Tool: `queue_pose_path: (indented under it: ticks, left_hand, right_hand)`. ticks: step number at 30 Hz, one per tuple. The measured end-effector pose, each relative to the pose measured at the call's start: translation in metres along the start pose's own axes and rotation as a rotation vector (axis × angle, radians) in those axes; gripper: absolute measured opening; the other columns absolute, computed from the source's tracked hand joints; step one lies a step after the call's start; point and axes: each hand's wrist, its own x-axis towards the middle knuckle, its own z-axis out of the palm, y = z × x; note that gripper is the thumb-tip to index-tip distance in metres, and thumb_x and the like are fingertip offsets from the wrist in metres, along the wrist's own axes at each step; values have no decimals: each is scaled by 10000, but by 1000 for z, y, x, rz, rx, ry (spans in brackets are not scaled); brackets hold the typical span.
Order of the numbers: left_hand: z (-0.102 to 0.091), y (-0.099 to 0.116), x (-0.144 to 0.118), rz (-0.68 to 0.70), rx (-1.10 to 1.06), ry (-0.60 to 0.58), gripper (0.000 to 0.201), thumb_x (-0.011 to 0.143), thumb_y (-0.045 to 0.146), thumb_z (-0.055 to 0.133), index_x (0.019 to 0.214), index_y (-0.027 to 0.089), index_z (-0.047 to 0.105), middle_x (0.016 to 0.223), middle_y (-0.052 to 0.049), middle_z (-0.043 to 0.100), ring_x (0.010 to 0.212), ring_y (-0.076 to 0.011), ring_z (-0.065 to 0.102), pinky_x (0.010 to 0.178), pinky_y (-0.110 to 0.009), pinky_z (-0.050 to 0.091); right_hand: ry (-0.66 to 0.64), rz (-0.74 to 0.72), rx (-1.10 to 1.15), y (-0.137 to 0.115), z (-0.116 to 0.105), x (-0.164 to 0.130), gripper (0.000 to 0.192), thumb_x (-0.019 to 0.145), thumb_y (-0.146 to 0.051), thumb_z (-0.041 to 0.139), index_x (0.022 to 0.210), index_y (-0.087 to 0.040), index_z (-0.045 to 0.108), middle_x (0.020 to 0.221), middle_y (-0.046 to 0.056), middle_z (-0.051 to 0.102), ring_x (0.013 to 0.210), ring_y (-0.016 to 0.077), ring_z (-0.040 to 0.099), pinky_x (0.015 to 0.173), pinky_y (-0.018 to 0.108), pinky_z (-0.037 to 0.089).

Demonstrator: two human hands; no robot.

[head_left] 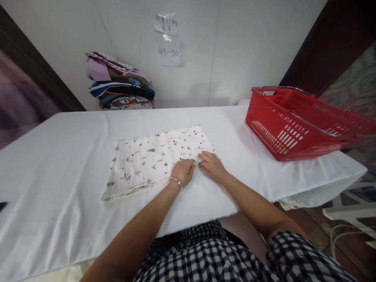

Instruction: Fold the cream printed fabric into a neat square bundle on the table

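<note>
Both hands lay side by side at the near right corner of a folded printed cloth (158,158), close together, almost touching. Left hand (182,171) rested knuckles-up on the cloth's near edge, fingers curled down onto it; a silver bracelet (175,180) sat at the wrist. Right hand (213,164) lay just beside it, fingers pressed at the same edge. Whether either hand pinched the fabric or only pressed it flat could not be told.

The cloth was white with small scattered motifs, folded to a rectangle, flat on the white-covered tabletop (58,156), near its middle and slightly skewed.

A red plastic basket (293,125) with metal handles stood at the right end of the tabletop, well apart from the cloth. A stack of folded fabrics (120,84) stood against the wall at far left. Paper notes (169,43) were stuck to the wall above.
</note>
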Motion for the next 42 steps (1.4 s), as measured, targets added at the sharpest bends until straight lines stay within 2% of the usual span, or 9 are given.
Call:
queue_pose_path:
  ticks: [5, 12, 16, 20, 25, 29, 35, 42]
  left_hand:
    - [-1, 1, -1, 14, 32, -4, 217, 876, 202, 405, 1019, 198, 568, 925, -49, 624, 874, -198, 537, 771, -342, 420]
    - [-5, 5, -3, 53, 75, -29, 227, 884, 189, 388, 987, 206, 590, 928, -55, 621, 870, -199, 525, 746, -352, 411]
    - [-6, 6, -4, 80, 64, -27, 235, 883, 196, 395, 990, 212, 604, 954, -57, 618, 892, -199, 520, 757, -346, 410]
    - [-7, 6, -6, 120, 40, -23, 241, 878, 280, 435, 1046, 213, 595, 995, -54, 616, 919, -207, 510, 777, -353, 411]
    - [-6, 7, -6, 72, 68, -42, 259, 858, 274, 469, 1086, 219, 578, 1001, -64, 610, 939, -221, 509, 780, -374, 412]
    - [-5, 7, -5, 44, 76, -41, 215, 867, 279, 459, 1018, 224, 601, 956, -64, 602, 903, -217, 512, 762, -374, 416]
    - [-6, 6, -5, 38, 79, -59, 192, 880, 282, 447, 940, 210, 615, 917, -56, 596, 865, -204, 503, 757, -357, 408]
    - [-7, 7, -4, 39, 67, -56, 173, 875, 271, 453, 905, 201, 608, 910, -59, 584, 861, -200, 500, 753, -353, 408]
  right_hand:
    - [-6, -23, 109, 3, -7, -2, 183, 862, -164, 480, 827, -210, 654, 1203, 67, 569, 1248, 232, 375, 951, 441, 366]
    - [12, -31, 182, 5, -9, -4, 187, 879, -218, 469, 833, -218, 650, 1133, 67, 602, 1201, 218, 429, 943, 424, 393]
    - [-19, -32, 210, 7, -8, -3, 188, 881, -230, 460, 834, -217, 641, 1054, 66, 626, 1129, 215, 477, 908, 407, 411]
    - [-49, -18, 218, 8, -8, -5, 179, 884, -234, 454, 848, -214, 628, 1023, 62, 634, 1000, 197, 535, 866, 370, 407]
    - [-84, 90, 221, 7, -8, -7, 160, 870, -219, 461, 961, -201, 592, 964, 57, 644, 919, 184, 557, 841, 338, 399]
    - [-76, 83, 207, 11, -7, -8, 200, 865, -220, 465, 1019, -206, 592, 981, 62, 645, 923, 195, 553, 836, 346, 400]
    - [-50, 77, 252, 18, -13, -9, 203, 859, -221, 487, 1010, -218, 623, 978, 59, 637, 926, 191, 541, 836, 342, 419]
    - [-51, 139, 274, 24, -16, -10, 182, 830, -201, 526, 934, -240, 669, 908, 49, 619, 873, 185, 535, 792, 331, 443]
